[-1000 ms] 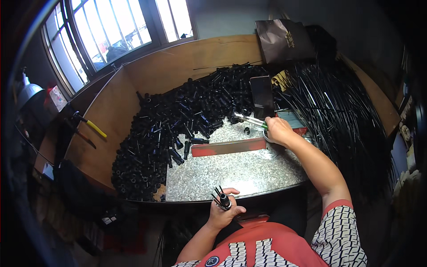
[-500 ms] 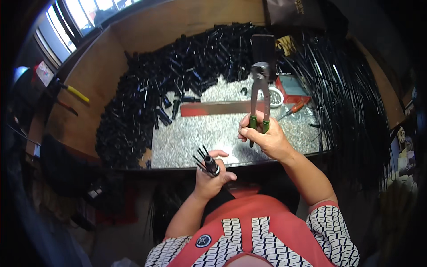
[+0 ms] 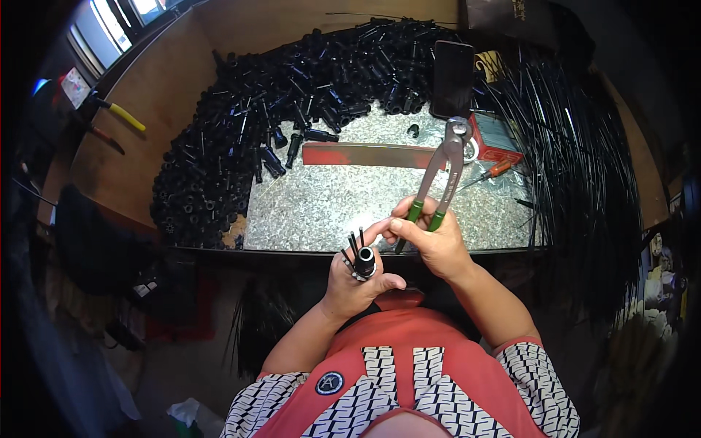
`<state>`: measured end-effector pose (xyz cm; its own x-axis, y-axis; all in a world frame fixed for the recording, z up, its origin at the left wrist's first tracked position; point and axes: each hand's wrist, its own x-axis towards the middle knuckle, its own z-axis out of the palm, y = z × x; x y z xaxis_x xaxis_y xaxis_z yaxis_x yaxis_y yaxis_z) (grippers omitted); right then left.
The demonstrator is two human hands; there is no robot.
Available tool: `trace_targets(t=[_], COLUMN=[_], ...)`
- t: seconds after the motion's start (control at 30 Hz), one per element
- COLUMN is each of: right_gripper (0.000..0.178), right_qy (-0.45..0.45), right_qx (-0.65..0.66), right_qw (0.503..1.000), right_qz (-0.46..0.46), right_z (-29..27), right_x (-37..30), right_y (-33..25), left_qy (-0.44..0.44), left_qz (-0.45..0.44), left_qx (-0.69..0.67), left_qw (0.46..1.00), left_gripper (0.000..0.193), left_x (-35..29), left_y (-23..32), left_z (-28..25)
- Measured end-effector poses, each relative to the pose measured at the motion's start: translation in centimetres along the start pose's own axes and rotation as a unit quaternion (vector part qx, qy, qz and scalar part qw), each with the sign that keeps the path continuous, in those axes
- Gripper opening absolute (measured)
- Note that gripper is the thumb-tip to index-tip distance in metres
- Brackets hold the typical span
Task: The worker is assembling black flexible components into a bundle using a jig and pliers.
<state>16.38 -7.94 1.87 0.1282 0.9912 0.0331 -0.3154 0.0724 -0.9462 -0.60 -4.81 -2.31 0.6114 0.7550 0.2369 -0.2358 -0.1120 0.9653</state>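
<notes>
My right hand (image 3: 437, 244) grips a pair of end-cutting pincers (image 3: 451, 150) by the green handles, metal jaws pointing away and slightly right. In my left hand (image 3: 349, 292) stands a black tubular part (image 3: 365, 257), its round open end facing up, with several thin black rods sticking out beside it. The left thumb is stretched out, and the left index finger reaches to the fingertips of my right hand. Fingers hide the lower part of the tube. Both hands are at the bench's front edge.
A big heap of black tubular parts (image 3: 234, 124) covers the bench's left and back. A flat metal bar (image 3: 365, 155) lies on the speckled slab (image 3: 321, 204). At right are a phone (image 3: 453, 77), a red-edged box (image 3: 496, 137), an orange-handled screwdriver (image 3: 498, 169) and long black rods (image 3: 577, 153).
The pincers have swung from nearly upright to a rightward tilt. My left hand has come up and right, its index finger now meeting the right fingertips. The tube's open end has turned toward view.
</notes>
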Motion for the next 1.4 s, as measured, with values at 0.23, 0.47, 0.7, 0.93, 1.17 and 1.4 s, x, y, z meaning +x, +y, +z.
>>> trace_targets(t=[0.23,0.47,0.7,0.93,1.17,1.4], right_gripper=[0.016,0.013,0.009,0.007,0.01,0.013], right_qy=[-0.01,-0.023,-0.066,-0.13,-0.12,-0.122], right_qx=[-0.032,-0.028,-0.14,-0.227,-0.249,-0.278], right_qw=[0.999,0.999,0.986,0.96,0.956,0.938], right_qz=[0.017,0.017,-0.058,-0.105,-0.102,-0.164], right_z=[0.8,1.4,2.5,2.6,3.0,2.9], right_x=[0.2,0.1,-0.7,-0.6,-0.6,-0.5], right_y=[0.5,1.3,0.2,0.0,0.2,0.5], left_qy=[0.035,0.045,0.065,0.043,0.034,0.043], left_qz=[0.031,0.056,0.065,0.045,0.065,0.028], left_qx=[-0.01,-0.06,-0.069,-0.155,-0.129,-0.195], left_qw=[0.999,0.996,0.993,0.986,0.989,0.979], left_gripper=[0.053,0.072,0.085,0.088,0.087,0.089], left_x=[0.3,0.7,0.7,0.4,0.4,0.5], left_y=[0.3,-0.7,-0.8,-0.5,-0.9,-0.2], left_z=[0.0,0.0,-1.0,-1.3,-1.6,-1.1])
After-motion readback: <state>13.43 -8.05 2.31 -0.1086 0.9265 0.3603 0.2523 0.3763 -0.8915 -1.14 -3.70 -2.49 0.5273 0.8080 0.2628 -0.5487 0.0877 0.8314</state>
